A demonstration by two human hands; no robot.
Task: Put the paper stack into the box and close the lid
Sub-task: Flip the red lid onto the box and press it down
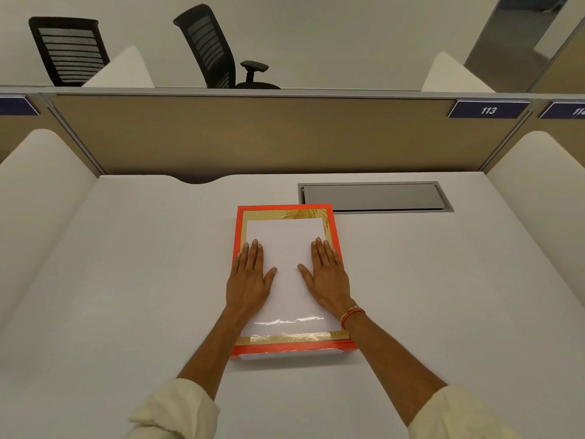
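Observation:
A flat box [286,347] with an orange rim and gold border lies in the middle of the white desk [126,280]. Its lid [285,232] sits down on top, showing a glossy white panel; a strip of white base shows under the near orange edge. No separate paper stack is visible, and I cannot tell whether the white panel is paper behind a window. My left hand [250,280] lies flat, palm down, on the left half of the lid. On the right half my right hand [326,277] rests the same way, fingers spread. Neither hand grips anything.
A grey cable hatch [375,197] is set into the desk just behind the box to the right. A tan partition [253,134] closes the back, and white side dividers [38,191] flank the desk. Two black office chairs [209,45] stand beyond the partition.

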